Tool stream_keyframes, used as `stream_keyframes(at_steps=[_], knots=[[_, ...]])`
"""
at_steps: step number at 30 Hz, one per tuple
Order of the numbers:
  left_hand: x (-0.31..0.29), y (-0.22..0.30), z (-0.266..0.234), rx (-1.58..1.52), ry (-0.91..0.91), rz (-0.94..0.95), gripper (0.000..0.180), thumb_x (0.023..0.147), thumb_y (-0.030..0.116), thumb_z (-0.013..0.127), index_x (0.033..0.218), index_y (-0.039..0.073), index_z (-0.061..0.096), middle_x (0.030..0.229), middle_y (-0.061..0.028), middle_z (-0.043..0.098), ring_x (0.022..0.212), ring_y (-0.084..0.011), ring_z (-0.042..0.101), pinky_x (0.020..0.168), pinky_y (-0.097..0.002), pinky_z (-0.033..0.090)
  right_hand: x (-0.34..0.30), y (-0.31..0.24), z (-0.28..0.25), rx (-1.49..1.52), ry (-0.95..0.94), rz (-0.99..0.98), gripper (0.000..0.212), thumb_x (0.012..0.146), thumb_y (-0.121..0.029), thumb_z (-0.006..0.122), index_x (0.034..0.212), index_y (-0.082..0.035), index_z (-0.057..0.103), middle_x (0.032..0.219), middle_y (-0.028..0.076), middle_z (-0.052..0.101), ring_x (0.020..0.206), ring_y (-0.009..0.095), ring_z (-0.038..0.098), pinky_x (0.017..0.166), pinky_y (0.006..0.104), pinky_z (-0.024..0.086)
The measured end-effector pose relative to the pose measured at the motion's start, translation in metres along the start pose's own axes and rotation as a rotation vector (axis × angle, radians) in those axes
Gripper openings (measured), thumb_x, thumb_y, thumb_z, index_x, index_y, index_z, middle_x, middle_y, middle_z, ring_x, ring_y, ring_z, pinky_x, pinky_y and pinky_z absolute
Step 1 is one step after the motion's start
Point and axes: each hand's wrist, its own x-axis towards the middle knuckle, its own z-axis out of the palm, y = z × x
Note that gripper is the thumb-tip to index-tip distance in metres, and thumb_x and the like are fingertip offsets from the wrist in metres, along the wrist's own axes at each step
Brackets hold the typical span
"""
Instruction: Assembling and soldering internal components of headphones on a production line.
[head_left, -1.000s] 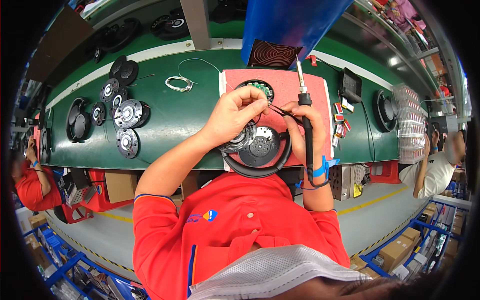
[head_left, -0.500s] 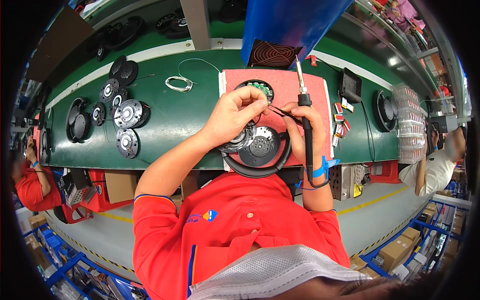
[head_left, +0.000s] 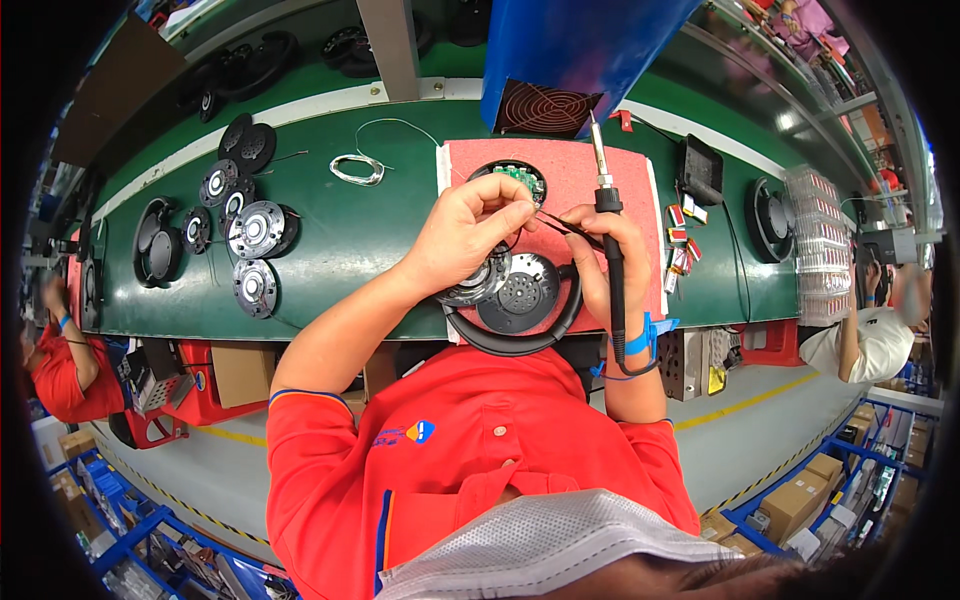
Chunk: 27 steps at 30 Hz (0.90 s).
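My left hand (head_left: 468, 232) is closed in a pinch over the red mat (head_left: 625, 170); what sits between its fingertips is too small to make out. My right hand (head_left: 603, 265) grips black tweezers (head_left: 562, 223), whose tips reach to the left fingertips. That same hand also carries a soldering iron (head_left: 616, 290), its metal tip pointing up and away from me. Under the hands lies a headphone (head_left: 515, 346) with its round ear-cup parts (head_left: 528, 290), partly covered by my left hand. Just beyond the left fingers, a green circuit board (head_left: 512, 175) shows inside a round black cup.
Several round speaker parts (head_left: 262, 228) lie on the green bench at left, near a coil of solder wire (head_left: 358, 170). A blue fan unit (head_left: 570, 60) stands behind the mat. Small battery packs (head_left: 682, 255) and stacked clear trays (head_left: 820, 245) are at right. Co-workers sit at both sides.
My hands, tweezers and soldering iron hold practically the same place. At the left edge a co-worker's raised hand and arm have shifted slightly.
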Motion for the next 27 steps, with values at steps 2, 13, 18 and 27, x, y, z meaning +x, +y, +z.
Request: stream_keyframes(at_steps=[2,13,18,27], knots=[[0.000,0.000,0.000,-0.006,0.003,0.004,0.013,0.094,0.015,0.057,0.096,0.002,0.058,0.087,-0.0017,0.060,0.081,-0.0078,0.056,0.071,-0.0224,0.046,-0.001,0.000,0.000,0.015,0.003,0.020,0.036,0.080,0.015,0.059,0.108,-0.004,0.048,0.099,0.016,0.062,0.092,0.021,0.064,0.078,0.0298,0.053],[0.000,0.005,-0.002,-0.062,-0.039,-0.023,0.012,0.093,0.015,0.058,0.094,0.003,0.059,0.086,0.0004,0.059,0.077,-0.0057,0.053,0.067,-0.0214,0.043,0.002,-0.003,0.003,0.025,0.003,-0.036,0.036,0.079,0.015,0.060,0.107,-0.005,0.047,0.100,0.017,0.062,0.089,0.022,0.063,0.075,0.0303,0.052],[0.000,0.003,0.003,-0.091,-0.053,-0.065,0.010,0.092,0.012,0.058,0.094,0.002,0.059,0.082,0.0012,0.059,0.073,-0.0045,0.054,0.064,-0.0197,0.043,0.006,-0.007,0.013,0.038,-0.011,-0.079,0.034,0.080,0.014,0.060,0.105,-0.006,0.049,0.097,0.017,0.062,0.086,0.022,0.063,0.072,0.0300,0.052],[0.002,0.000,-0.001,0.311,0.248,0.105,0.007,0.086,0.007,0.063,0.084,0.001,0.063,0.068,0.0040,0.058,0.059,-0.0003,0.049,0.051,-0.0168,0.039,0.019,-0.019,0.000,-0.141,0.094,-0.272,0.028,0.078,0.009,0.064,0.098,-0.007,0.054,0.088,0.017,0.064,0.074,0.025,0.062,0.064,0.0313,0.050]])
